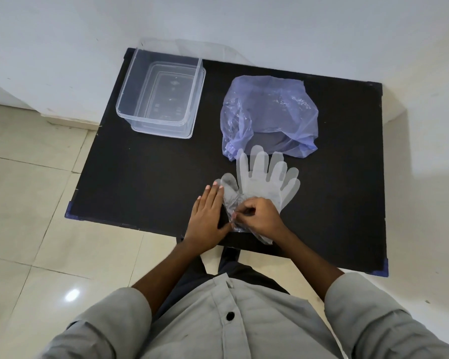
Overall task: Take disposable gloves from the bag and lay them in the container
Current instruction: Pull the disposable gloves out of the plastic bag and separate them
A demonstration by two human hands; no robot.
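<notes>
Head view: the gloves (266, 180) lie flat on the black table (145, 182), cuffs toward you at 6 o'clock, fingers pointing to 12 o'clock at the mouth of the blue bag (268, 112). Your right hand (261, 216) is curled narrow, fingertips pinching the crumpled cuff film. Your left hand (208, 216) rests flat and open, fingers extended, pressing the table and the near glove edge just beside the pinch. The clear container (161, 99) stands empty at 11 o'clock from both hands, well apart. The left hand is nearer to it. Expect to carry the gloves lengthwise toward 11 o'clock.
</notes>
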